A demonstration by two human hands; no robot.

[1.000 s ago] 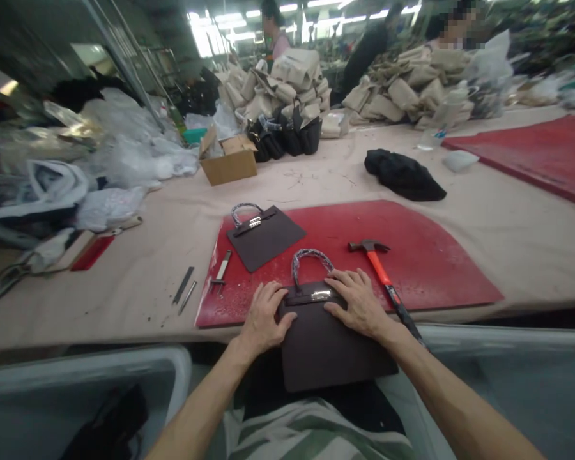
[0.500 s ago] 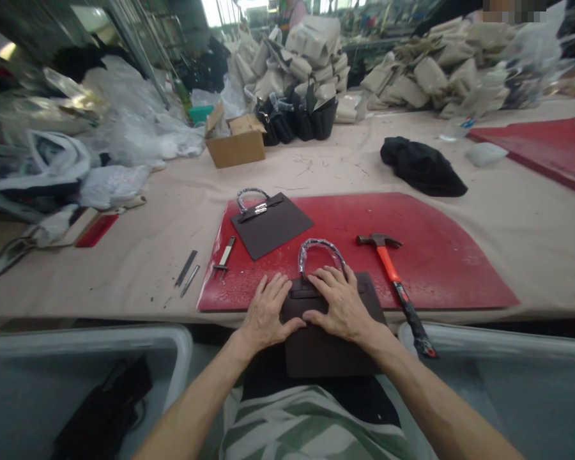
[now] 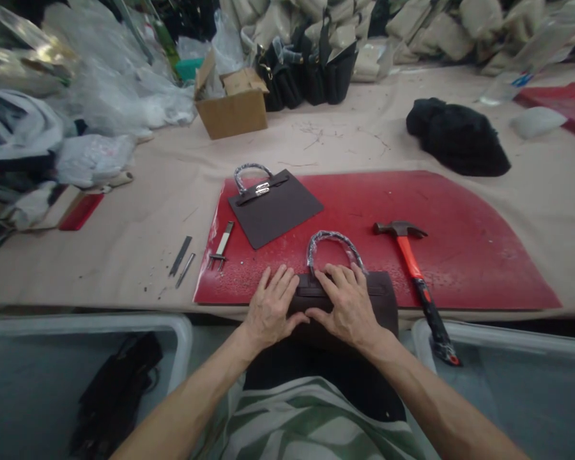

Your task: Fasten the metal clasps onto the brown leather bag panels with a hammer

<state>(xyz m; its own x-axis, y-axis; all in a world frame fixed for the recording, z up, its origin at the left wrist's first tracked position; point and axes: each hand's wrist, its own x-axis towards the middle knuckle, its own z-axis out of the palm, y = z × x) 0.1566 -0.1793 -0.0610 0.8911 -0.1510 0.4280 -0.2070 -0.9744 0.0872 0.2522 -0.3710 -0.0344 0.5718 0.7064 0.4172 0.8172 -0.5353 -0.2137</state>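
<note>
A dark brown handbag panel [image 3: 383,295] with a plastic-wrapped handle [image 3: 334,244] lies at the near edge of a red mat [image 3: 460,255]. My left hand [image 3: 271,308] presses flat on its left end. My right hand [image 3: 345,305] lies flat over its middle, fingers spread, just below the handle. A second brown panel [image 3: 275,207] with a handle and metal clasp lies further back on the mat's left part.
A hammer [image 3: 414,271] with an orange shaft lies to the right of my hands. Small metal tools [image 3: 220,246] and punches [image 3: 182,259] lie left of the mat. A cardboard box [image 3: 232,105], black bags [image 3: 311,76], black cloth [image 3: 457,137] and plastic wrapping [image 3: 91,96] sit behind. Grey bins [image 3: 52,377] flank my lap.
The view has tilted down and closer. My right hand slid left toward the middle of the panel, covering the clasp, and the panel now shows less below my hands.
</note>
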